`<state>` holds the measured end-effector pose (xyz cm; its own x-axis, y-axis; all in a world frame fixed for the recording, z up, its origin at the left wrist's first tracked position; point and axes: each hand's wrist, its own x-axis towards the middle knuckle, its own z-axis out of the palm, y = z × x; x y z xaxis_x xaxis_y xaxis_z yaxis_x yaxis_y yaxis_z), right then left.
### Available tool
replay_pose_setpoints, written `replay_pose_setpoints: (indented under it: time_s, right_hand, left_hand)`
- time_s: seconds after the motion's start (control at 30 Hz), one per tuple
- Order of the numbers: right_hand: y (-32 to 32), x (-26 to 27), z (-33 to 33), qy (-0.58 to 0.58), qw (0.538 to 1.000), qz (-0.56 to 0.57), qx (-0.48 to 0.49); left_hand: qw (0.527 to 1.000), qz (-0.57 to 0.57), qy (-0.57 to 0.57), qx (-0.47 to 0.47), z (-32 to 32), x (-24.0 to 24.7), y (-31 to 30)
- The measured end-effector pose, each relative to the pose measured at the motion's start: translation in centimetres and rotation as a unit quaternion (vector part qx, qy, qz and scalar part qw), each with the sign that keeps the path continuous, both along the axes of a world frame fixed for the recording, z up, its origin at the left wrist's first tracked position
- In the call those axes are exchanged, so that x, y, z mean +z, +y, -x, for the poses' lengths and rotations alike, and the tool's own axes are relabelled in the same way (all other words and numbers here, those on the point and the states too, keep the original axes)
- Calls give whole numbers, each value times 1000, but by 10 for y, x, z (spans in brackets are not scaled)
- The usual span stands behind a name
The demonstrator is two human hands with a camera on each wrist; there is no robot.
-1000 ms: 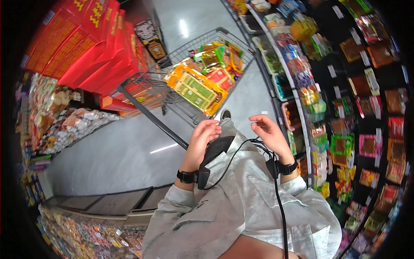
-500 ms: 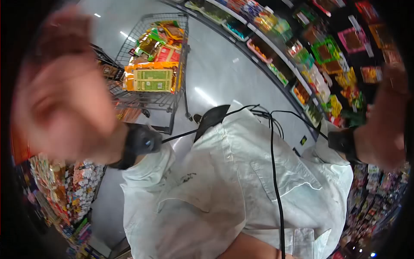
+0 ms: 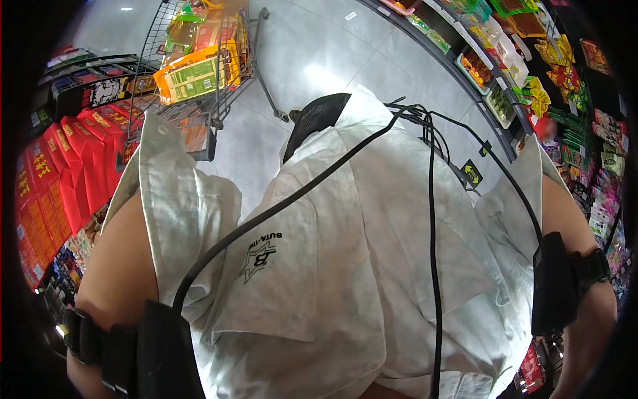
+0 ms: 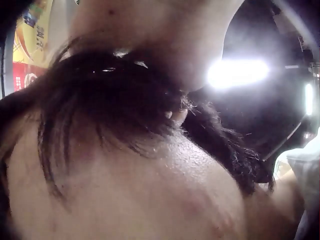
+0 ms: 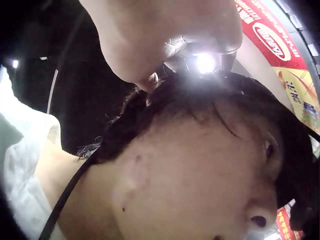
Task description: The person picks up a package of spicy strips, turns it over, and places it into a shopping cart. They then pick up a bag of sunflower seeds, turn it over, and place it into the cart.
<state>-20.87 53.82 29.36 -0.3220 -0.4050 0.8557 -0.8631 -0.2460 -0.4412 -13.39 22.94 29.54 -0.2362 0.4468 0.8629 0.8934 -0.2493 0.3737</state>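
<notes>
Both of the person's hands are raised beside the head, outside the head view. In the left wrist view, the left hand (image 4: 150, 22) lies close against dark hair (image 4: 105, 95), and its fingers are hidden. The right hand (image 5: 170, 25) shows at the top of the right wrist view, right at the hair near a shiny band with a bright glare (image 5: 205, 63). Its fingers are out of sight too, so I cannot tell what it grips. Black wrist straps (image 3: 83, 336) and camera housings (image 3: 555, 286) sit on the bent forearms in the head view.
A wire shopping cart (image 3: 143, 83) holding orange-and-green packets (image 3: 196, 80) stands ahead on the left, on grey floor (image 3: 332, 60). Red boxes (image 3: 73, 166) are stacked at the left. Shelves of packaged food (image 3: 545, 60) line the right. Black cables (image 3: 435, 266) run over the pale shirt (image 3: 359, 246).
Both hands have risen from in front of the body, past the camera, to the sides of the head. The head view has shifted, putting the cart farther up and left.
</notes>
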Motion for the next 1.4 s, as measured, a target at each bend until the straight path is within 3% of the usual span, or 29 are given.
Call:
replay_pose_setpoints:
  time_s: [0.37, 0.8, 1.03, 1.1, 1.2, 1.27, 1.33, 1.4]
  right_hand:
    - [66, -16, 6, 28, 999, 26, 9]
    - [68, -21, -11, 67, 993, 42, -84]
    - [49, -23, -11, 32, 977, 98, -189]
    - [44, -46, -8, -27, 965, 120, -230]
    - [47, -118, -8, -250, 918, 99, -292]
    - [50, -183, -13, -412, 836, 24, -362]
    - [53, -244, -22, -500, 748, -50, -432]
    - [45, -265, -41, -474, 707, -146, -505]
  left_hand:
    - [998, 22, 36, 37, 14, -8, 70]
    - [996, -24, 81, -19, 63, -25, 57]
    - [988, -139, 64, -23, 103, -29, 20]
    - [981, -195, 14, 2, 118, -45, 5]
    - [958, -247, -142, 45, 145, -91, -7]
    - [924, -221, -304, 69, 166, -140, -3]
    - [865, -126, -482, 68, 185, -195, 8]
    - [800, -48, -597, 41, 192, -265, 13]
